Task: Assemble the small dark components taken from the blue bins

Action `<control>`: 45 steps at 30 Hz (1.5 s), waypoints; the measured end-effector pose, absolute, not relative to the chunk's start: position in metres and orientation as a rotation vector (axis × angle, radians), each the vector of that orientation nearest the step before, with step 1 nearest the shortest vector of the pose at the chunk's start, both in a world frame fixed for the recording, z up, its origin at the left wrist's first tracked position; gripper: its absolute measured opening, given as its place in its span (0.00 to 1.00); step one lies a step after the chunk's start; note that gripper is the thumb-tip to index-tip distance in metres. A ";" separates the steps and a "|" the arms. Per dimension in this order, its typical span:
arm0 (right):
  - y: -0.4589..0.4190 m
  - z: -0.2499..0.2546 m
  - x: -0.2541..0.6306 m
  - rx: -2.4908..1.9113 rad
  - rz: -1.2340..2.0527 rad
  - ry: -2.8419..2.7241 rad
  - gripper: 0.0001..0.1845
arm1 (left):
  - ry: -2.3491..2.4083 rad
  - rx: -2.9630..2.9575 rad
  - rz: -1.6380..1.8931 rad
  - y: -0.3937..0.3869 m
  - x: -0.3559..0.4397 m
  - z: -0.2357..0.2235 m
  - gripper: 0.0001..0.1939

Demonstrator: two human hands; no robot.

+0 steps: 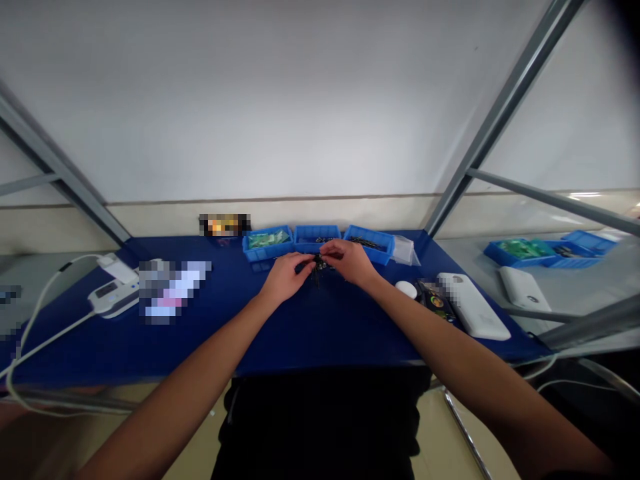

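Observation:
My left hand (pixel 286 275) and my right hand (pixel 351 261) meet over the middle of the blue table, fingertips nearly touching. Both are closed in a pinch around a small dark piece (pixel 319 258), too small to name. Just below the fingertips shows a little cluster of thin dark pieces (pixel 317 275); whether it hangs or lies on the table I cannot tell. Right behind my hands stand a blue bin (pixel 317 231) with small dark parts, a left bin (pixel 267 253) with green-looking packets, and a right bin (pixel 379 255) with thin dark pieces.
A clear plastic bag (pixel 405 251) lies beside the right bin. Further right are a white round object (pixel 406 289), a dark packet (pixel 436 301) and a white power bank (pixel 475 310). At left, a power strip (pixel 115 298) with cables sits near a lit phone (pixel 177 293). Metal posts (pixel 500 113) flank the table.

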State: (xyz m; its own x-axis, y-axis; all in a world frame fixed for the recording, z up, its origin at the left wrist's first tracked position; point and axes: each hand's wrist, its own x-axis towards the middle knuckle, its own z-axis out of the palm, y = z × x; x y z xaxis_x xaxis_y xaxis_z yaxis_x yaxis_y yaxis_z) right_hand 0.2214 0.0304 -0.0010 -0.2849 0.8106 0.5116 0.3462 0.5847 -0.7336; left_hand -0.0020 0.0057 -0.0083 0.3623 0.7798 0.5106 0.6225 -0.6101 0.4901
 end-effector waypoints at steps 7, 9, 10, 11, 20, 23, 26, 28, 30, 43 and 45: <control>0.029 -0.005 0.216 -0.897 0.677 -1.835 0.11 | 1.229 2.420 1.074 0.006 -0.002 -0.008 0.13; 0.028 -0.006 0.215 -0.876 0.719 -1.818 0.17 | 1.223 2.408 1.115 0.006 -0.003 -0.007 0.13; 0.028 -0.007 0.214 -0.868 0.742 -1.807 0.19 | 1.221 2.400 1.136 0.005 -0.003 -0.007 0.13; 0.028 -0.008 0.214 -0.861 0.762 -1.798 0.20 | 1.219 2.391 1.156 0.005 -0.003 -0.006 0.12; 0.027 -0.008 0.213 -0.914 0.621 -1.911 0.16 | 1.167 2.387 1.219 0.003 -0.001 -0.005 0.12; 0.026 -0.006 0.214 -0.940 0.534 -1.959 0.17 | 1.153 2.380 1.231 0.001 0.000 -0.004 0.12; 0.025 -0.003 0.215 -0.948 0.421 -1.984 0.15 | 1.178 2.327 1.241 -0.002 0.001 -0.001 0.12; 0.024 0.000 0.215 -0.947 0.387 -1.982 0.12 | 1.220 2.270 1.255 -0.003 0.001 0.001 0.12; 0.022 0.003 0.215 -0.953 0.405 -1.950 0.09 | 1.263 2.217 1.264 -0.005 0.001 0.003 0.11; 0.020 0.002 0.213 -0.824 0.573 -2.036 0.08 | 1.256 2.326 1.135 -0.002 -0.001 0.000 0.13; 0.018 0.004 0.213 -0.801 0.552 -2.050 0.09 | 1.275 2.292 1.156 -0.002 -0.002 -0.001 0.13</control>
